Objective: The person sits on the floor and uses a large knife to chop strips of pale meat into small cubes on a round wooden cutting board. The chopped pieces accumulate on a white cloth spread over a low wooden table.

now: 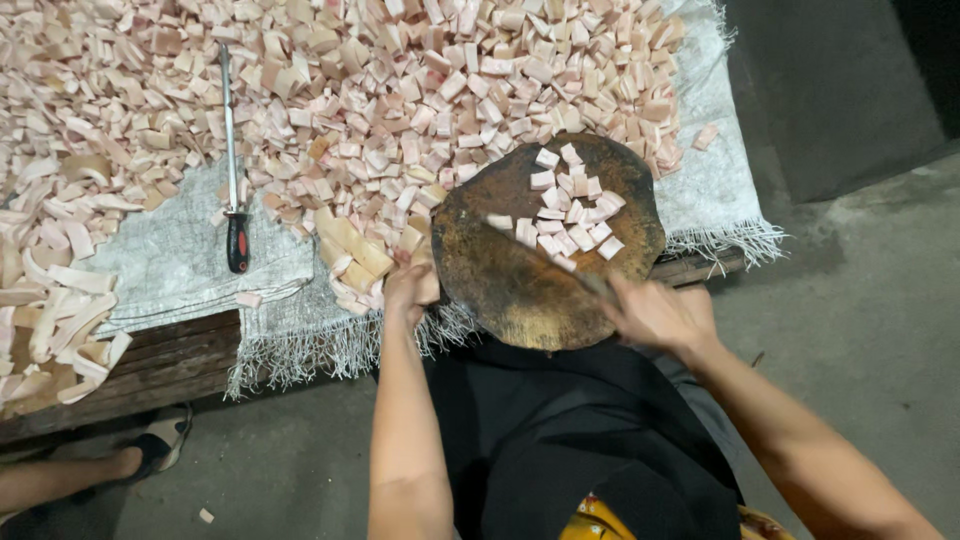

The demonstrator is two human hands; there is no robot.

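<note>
From my head camera, my right hand (pixel 655 312) sits at about five o'clock of the round wooden chopping block (pixel 500 285), fingers wrapped shut around the handle of a knife (pixel 560 262); the blade is blurred and runs up toward ten o'clock across the board. My left hand (pixel 410 290) is at the board's nine o'clock edge, fingers curled onto long strips of pale pink pork skin (pixel 350 250). Whether it grips one strip or only presses on the stack, I cannot tell.

The cut squares (pixel 570 215) lie on the board from its centre out toward one o'clock, touching one another in a loose cluster. Beyond the board, from ten to one o'clock, the big heap of cut pieces (pixel 400 80) covers the white woven sheet (pixel 190 260). A sharpening steel with a red and black handle (pixel 232 160) lies on the sheet and heap at roughly ten o'clock, well apart from both hands. Uncut strips (pixel 60 290) pile up at far nine o'clock.

To do this well, I judge I should sweep the squares off the board toward twelve o'clock with the blade flat, then bring a strip onto bare wood, keeping my left fingertips tucked back from the edge. Crowding the board risks uneven cuts, I think.

At lower left another person's sandalled foot (pixel 160 445) rests on the concrete floor (pixel 860 300).
</note>
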